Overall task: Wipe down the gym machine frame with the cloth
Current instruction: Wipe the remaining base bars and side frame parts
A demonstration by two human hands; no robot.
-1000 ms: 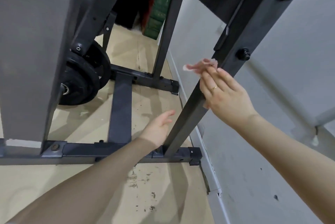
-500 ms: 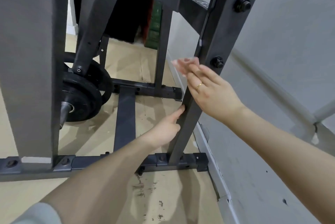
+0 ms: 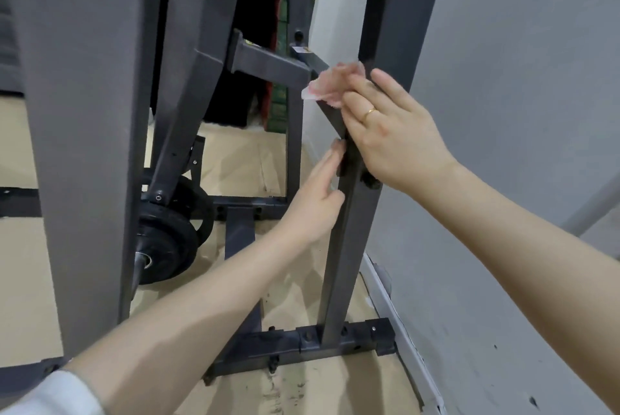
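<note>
The dark grey upright post (image 3: 349, 247) of the gym machine frame rises from a floor bar (image 3: 335, 344) near the wall. My right hand (image 3: 392, 132), wearing a ring, presses a small pink cloth (image 3: 330, 84) against the post, just below where a cross bar (image 3: 268, 65) meets it. The cloth sticks out past my fingertips on the post's left side. My left hand (image 3: 315, 200) lies against the post's left face lower down, fingers straight and pointing up.
A grey wall (image 3: 503, 179) runs close along the right of the post. Black weight plates (image 3: 174, 233) sit on a bar at the left, behind a wide grey panel (image 3: 77, 112). Cardboard (image 3: 235, 163) covers the floor. Green boxes (image 3: 280, 92) stand at the back.
My right hand has slid the cloth up the post toward the cross bar. My left hand rose from the floor area and came to rest against the post. The view shifted upward.
</note>
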